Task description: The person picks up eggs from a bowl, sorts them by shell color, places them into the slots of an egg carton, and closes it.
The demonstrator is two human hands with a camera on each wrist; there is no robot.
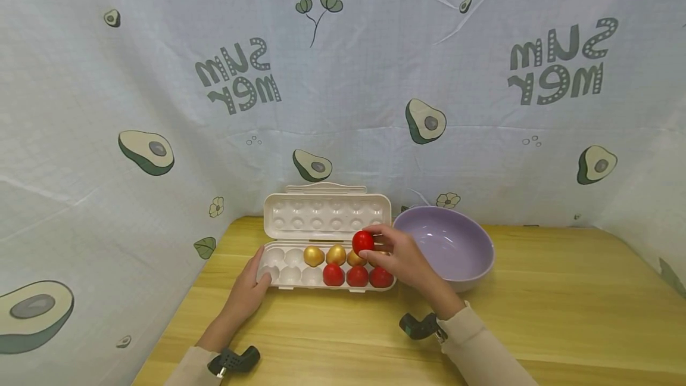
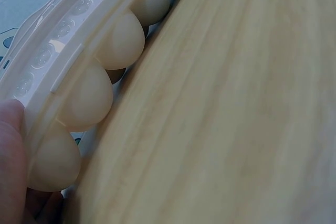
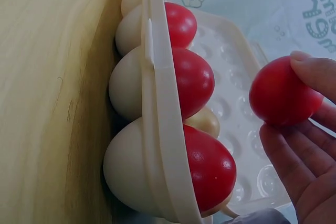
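A white plastic egg carton (image 1: 274,258) lies with its lid (image 1: 327,234) raised at the back. My left hand (image 1: 248,290) grips its left end, thumb (image 2: 10,124) on the rim and fingers partly hidden below. With fingertips and thumb, my right hand (image 1: 399,255) holds a red egg (image 3: 283,93) above the carton's right half. Below it, three red eggs (image 1: 333,275) fill the right of the front row. Several gold eggs (image 1: 313,256) sit in the back row, the rightmost partly behind my right hand. The cups toward the left end hold no eggs.
Just right of the carton stands a purple bowl (image 1: 485,261), partly behind my right hand and close to its wrist. The wooden table (image 1: 563,308) runs back to a hanging cloth (image 1: 364,88) printed with avocados.
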